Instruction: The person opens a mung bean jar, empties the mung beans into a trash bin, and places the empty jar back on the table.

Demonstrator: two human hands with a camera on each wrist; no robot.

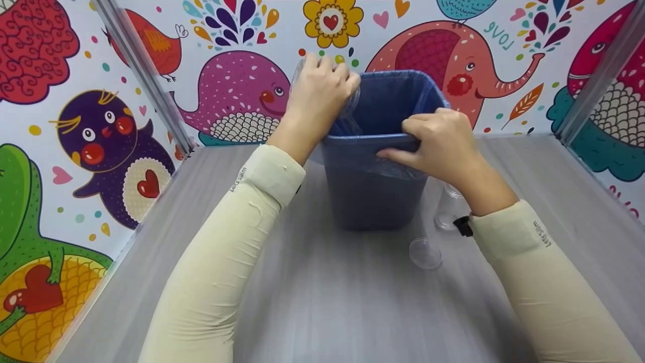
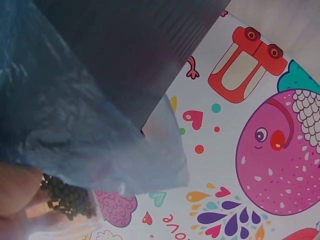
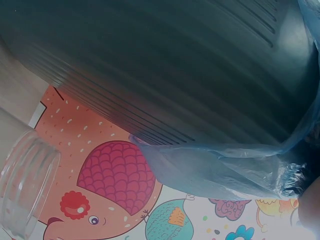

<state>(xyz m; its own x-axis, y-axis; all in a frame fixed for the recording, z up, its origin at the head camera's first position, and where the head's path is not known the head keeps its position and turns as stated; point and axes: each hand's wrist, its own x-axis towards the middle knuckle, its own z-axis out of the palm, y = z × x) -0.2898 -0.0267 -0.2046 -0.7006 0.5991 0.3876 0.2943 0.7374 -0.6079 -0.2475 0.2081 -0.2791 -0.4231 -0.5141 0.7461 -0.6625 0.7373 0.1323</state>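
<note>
A dark grey trash bin (image 1: 375,196), lined with a thin blue plastic bag (image 2: 75,135), stands upright. My left hand (image 1: 322,91) is at the bin's left rim and holds a clear plastic jar (image 1: 351,103), mostly hidden behind the fingers. Dark green bits (image 2: 67,197) show in that jar in the left wrist view. With the thumb outside and curled fingers over the edge, my right hand (image 1: 438,143) grips the bin's lined front right rim. The bin's bottom is out of sight.
A second clear jar (image 1: 448,209) stands right of the bin, partly behind my right wrist. On the grey table (image 1: 322,312) in front of it lies a round clear lid (image 1: 425,253). Cartoon-printed walls (image 1: 242,96) enclose the back and sides.
</note>
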